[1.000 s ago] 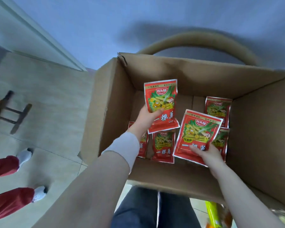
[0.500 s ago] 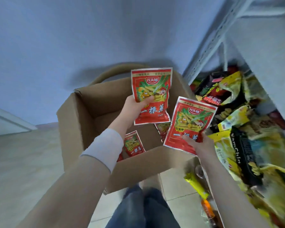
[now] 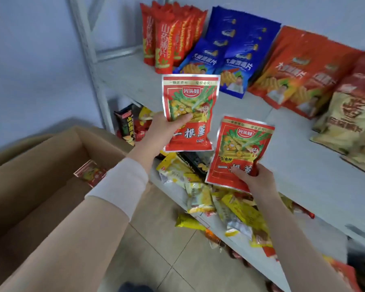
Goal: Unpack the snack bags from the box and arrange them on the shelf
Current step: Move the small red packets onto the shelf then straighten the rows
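Observation:
My left hand (image 3: pixel 159 133) grips a red snack bag (image 3: pixel 191 102) upright in front of the grey shelf (image 3: pixel 303 165). My right hand (image 3: pixel 255 182) pinches a second, identical red snack bag (image 3: pixel 240 150) by its lower edge, lower and to the right. Both bags hang in the air over the shelf's front edge. The open cardboard box (image 3: pixel 40 186) stands on the floor at the left, with another red bag (image 3: pixel 91 172) showing inside it.
Tall red bags (image 3: pixel 167 39), blue bags (image 3: pixel 230 53), orange bags (image 3: pixel 299 68) and beige bags (image 3: pixel 350 123) stand in rows on the shelf. Yellow packets (image 3: pixel 219 203) lie heaped on the lower shelf. Tiled floor (image 3: pixel 167 260) lies below.
Both hands lifted their bags out of the box and swung right to the shelf. The view turned from the box to the shelf rows.

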### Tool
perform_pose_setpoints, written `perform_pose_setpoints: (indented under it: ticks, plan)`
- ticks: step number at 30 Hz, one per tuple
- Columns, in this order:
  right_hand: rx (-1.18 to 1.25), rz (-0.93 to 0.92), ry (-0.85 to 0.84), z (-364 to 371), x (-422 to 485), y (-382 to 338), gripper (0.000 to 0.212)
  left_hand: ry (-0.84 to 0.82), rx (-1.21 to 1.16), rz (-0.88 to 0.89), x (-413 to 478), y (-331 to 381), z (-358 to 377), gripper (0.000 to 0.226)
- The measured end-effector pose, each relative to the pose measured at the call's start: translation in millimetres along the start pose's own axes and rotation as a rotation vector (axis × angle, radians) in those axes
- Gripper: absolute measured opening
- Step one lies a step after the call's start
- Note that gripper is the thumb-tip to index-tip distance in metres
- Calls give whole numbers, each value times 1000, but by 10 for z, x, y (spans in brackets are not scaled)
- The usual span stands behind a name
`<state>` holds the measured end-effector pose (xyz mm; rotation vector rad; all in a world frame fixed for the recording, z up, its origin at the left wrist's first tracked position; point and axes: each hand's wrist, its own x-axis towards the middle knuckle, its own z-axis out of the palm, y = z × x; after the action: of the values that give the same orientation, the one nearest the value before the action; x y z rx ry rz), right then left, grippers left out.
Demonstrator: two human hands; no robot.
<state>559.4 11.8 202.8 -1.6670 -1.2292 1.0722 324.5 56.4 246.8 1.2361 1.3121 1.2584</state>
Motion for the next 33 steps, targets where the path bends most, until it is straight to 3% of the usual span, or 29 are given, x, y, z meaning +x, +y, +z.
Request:
perform_pose_setpoints:
  ticks: [8, 19, 23, 27, 33]
  plan:
    - [105, 68, 355, -2148, -423, 629, 20, -341, 37, 70, -263, 388, 2401, 8]
    - [162, 138, 707, -4102, 80, 1183, 22, -649, 83, 179, 156, 590, 4930, 19]
    - [203, 164, 750, -4637, 435, 1288, 23, -722, 119, 185, 364, 608, 5653, 33]
    - [182, 160, 793, -5132, 819, 1398, 21, -789, 139, 175, 560, 626, 6316, 27]
    - [144, 143, 772, -5739, 1493, 1573, 20, -753, 171, 111, 860, 547, 7130, 30]
